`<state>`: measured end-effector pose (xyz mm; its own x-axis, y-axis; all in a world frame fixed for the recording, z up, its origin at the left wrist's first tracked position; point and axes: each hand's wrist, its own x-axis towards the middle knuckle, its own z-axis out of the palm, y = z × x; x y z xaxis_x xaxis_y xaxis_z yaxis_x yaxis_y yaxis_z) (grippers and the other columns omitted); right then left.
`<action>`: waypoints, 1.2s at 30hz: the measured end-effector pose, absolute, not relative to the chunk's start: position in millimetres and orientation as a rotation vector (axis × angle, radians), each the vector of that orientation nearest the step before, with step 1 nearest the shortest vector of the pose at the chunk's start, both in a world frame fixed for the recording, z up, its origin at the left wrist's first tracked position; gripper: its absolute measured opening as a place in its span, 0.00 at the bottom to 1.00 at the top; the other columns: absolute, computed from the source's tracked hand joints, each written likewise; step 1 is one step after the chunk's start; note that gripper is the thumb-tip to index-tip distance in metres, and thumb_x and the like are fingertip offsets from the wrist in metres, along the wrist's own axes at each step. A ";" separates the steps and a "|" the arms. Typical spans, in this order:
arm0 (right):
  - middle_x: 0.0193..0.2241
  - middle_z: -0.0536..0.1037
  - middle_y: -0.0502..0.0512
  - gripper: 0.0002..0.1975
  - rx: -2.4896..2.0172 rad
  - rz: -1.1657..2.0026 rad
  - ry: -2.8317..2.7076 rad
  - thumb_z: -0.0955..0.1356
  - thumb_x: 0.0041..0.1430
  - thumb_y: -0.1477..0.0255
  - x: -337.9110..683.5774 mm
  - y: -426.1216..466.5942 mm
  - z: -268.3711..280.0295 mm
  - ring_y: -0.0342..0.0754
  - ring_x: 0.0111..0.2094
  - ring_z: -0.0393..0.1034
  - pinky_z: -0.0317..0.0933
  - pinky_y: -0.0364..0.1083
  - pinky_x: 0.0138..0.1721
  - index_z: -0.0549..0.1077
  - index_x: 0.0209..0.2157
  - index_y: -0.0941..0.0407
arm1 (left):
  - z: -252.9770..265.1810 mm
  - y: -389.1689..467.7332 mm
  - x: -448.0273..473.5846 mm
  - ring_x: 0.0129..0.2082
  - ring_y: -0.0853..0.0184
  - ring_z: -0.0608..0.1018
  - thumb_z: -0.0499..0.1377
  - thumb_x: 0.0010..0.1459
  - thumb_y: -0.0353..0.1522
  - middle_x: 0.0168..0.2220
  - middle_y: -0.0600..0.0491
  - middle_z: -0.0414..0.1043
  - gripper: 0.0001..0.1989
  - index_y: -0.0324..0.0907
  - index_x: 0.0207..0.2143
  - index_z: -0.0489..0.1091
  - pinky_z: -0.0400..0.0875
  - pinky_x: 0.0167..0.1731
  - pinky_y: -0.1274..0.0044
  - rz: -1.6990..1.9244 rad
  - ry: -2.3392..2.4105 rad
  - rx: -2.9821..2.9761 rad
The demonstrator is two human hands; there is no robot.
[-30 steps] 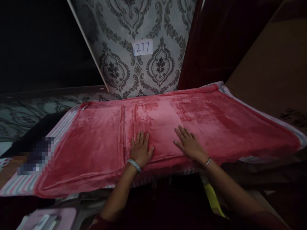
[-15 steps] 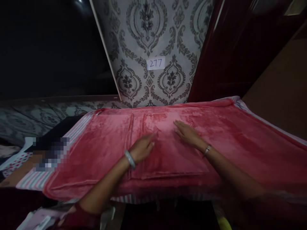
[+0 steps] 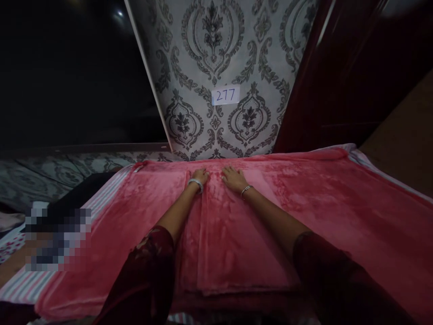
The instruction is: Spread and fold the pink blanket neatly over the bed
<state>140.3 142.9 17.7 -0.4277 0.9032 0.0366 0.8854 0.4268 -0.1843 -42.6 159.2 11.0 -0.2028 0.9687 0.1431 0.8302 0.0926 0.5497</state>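
A plush red-pink blanket [image 3: 324, 212] lies spread out in front of me, with a folded panel of the same plush [image 3: 233, 243] layered on its middle. Near the panel's far left corner, my left hand [image 3: 200, 175] rests palm down with its fingers loosely extended. My right hand [image 3: 233, 178] lies flat a short way to the right, its fingers stretched over the plush. Both touch the fabric without gripping it. Under the blanket, a striped cloth [image 3: 101, 198] shows along the left side.
Behind the blanket rises a patterned wall [image 3: 213, 131] with a paper label [image 3: 225, 95] reading 277. A dark screen [image 3: 74, 76] stands at left, and a dark red glossy panel [image 3: 341, 85] at right. A blurred patch covers things at lower left.
Both hands have moved away from me to the far part of the folded panel and come closer together. The left hand, raised and loosely curled before, now lies on the fabric. The view has shifted slightly.
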 end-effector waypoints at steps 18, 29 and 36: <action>0.72 0.54 0.59 0.30 -1.596 0.107 -2.520 0.55 0.74 0.64 138.1 148.8 -19.0 0.58 0.73 0.45 0.43 0.64 0.69 0.54 0.73 0.58 | 6.6 158.2 -45.3 0.52 0.59 0.79 0.56 0.60 0.28 0.50 0.43 0.79 0.16 0.39 0.50 0.75 0.71 0.54 0.70 0.774 2.269 1.779; 0.72 0.54 0.61 0.30 -1.585 0.141 -2.493 0.57 0.72 0.69 139.9 148.9 -17.7 0.57 0.73 0.45 0.42 0.64 0.70 0.54 0.72 0.59 | -6.4 142.7 -13.6 0.76 0.55 0.46 0.42 0.69 0.51 0.75 0.39 0.43 0.39 0.36 0.73 0.48 0.42 0.71 0.53 0.011 1.998 2.187; 0.74 0.49 0.60 0.30 -1.294 0.140 -2.493 0.54 0.74 0.68 135.8 145.3 -10.3 0.50 0.74 0.39 0.38 0.57 0.72 0.51 0.74 0.59 | -7.7 151.3 -40.4 0.76 0.51 0.40 0.58 0.56 0.56 0.76 0.36 0.34 0.55 0.36 0.74 0.42 0.40 0.71 0.55 -0.078 1.924 2.219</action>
